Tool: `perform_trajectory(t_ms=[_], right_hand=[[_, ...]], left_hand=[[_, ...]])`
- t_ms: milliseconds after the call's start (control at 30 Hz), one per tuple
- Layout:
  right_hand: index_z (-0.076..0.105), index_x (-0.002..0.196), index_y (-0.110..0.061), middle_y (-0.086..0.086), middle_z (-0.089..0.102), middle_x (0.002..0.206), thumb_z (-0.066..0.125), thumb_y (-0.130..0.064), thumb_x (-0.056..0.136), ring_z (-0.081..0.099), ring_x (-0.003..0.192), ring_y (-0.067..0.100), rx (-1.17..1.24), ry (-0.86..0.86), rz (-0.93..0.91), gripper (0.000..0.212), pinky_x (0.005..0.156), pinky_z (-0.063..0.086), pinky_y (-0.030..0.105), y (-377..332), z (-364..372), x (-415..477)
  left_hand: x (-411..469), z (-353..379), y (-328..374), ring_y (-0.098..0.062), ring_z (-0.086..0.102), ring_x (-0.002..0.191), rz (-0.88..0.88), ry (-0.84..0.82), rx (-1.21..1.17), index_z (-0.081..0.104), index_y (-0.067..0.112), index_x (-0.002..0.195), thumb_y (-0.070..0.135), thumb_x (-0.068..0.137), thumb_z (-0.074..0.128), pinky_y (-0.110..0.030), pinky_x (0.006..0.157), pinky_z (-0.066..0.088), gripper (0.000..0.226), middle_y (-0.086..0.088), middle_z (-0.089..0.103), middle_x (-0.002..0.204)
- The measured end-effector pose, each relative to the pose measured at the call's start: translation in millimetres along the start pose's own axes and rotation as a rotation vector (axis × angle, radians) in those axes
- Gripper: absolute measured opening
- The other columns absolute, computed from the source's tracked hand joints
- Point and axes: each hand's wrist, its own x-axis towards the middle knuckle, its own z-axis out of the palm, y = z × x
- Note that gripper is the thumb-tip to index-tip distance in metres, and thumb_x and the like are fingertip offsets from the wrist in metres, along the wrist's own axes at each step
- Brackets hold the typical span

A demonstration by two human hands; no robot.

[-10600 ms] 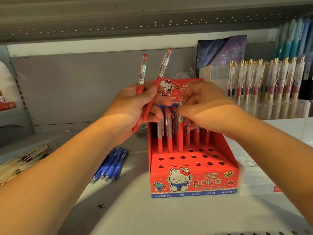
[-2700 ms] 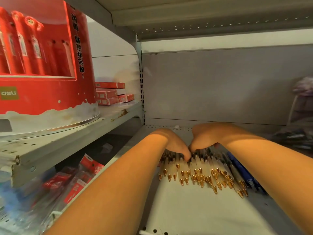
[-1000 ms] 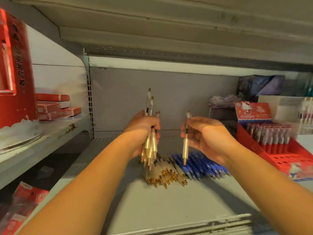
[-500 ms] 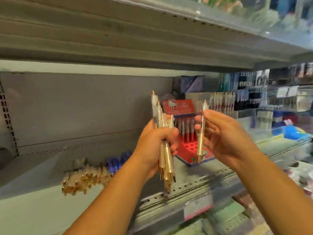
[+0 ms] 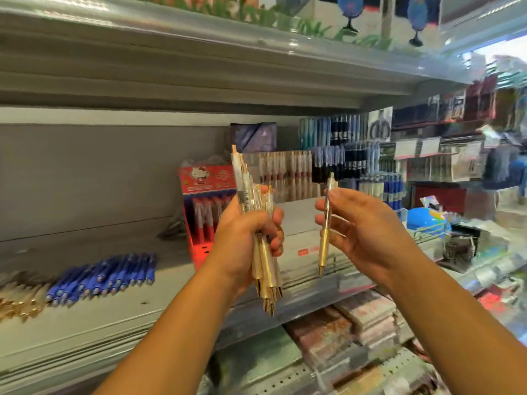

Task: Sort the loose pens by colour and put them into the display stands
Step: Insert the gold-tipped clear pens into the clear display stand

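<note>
The left hand (image 5: 245,238) is clenching its fingers (image 5: 277,220) round a bunch of gold pens (image 5: 266,263), the right hand (image 5: 368,232) pinching one pen (image 5: 323,246), both held off the shelf (image 5: 171,295), so the crowded bunch is risking shedding pens.

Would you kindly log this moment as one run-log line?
left hand: grips gold pen bundle | right hand: pinches single gold pen | blue pens: loose on shelf

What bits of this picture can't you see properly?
Head view:
Bundle of gold pens: the left hand wraps its middle, so no exact count.
Red display stand: the left hand hides its front; free holes unseen.
Loose gold pens: cut off by the left edge, blurred.
Far pen stand: motion blur hides free slots.
Single gold pen in the right hand: markings too small.
</note>
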Motion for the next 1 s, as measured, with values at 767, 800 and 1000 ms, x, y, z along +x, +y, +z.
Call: perform_trajectory(t_ms=[767,800,1000], right_hand=[[0.060,0.110,-0.025,0.006,0.072,0.097,0.067,-0.012,0.090,0.073,0.083,0.016,-0.249,-0.233,-0.222,0.024,0.060,0.060,0.034,50.4,-31.3,186.9],[0.059,0.111,-0.027,0.006,0.071,0.096,0.067,-0.010,0.090,0.073,0.083,0.015,-0.263,-0.278,-0.252,0.029,0.059,0.060,0.034,51.2,-27.8,194.7],[0.060,0.099,-0.034,0.010,0.065,0.090,0.069,-0.001,0.086,0.070,0.081,0.022,-0.313,-0.542,-0.347,0.036,0.058,0.062,0.041,53.0,-10.9,229.0]], left_hand=[[139.4,-18.5,-35.1,-0.022,0.040,0.045,0.143,0.194,0.287,0.047,0.006,0.087,-0.005,0.057,0.047,-0.025,0.045,0.036,0.032,-0.009,0.052,0.069],[142.5,-21.4,-35.1,-0.023,0.040,0.045,0.151,0.234,0.316,0.047,0.007,0.083,-0.004,0.057,0.048,-0.025,0.045,0.036,0.028,-0.010,0.052,0.069],[158.2,-28.8,-42.2,-0.018,0.042,0.044,0.125,0.478,0.306,0.045,0.004,0.083,0.001,0.053,0.050,-0.024,0.042,0.037,0.031,-0.007,0.051,0.066]])
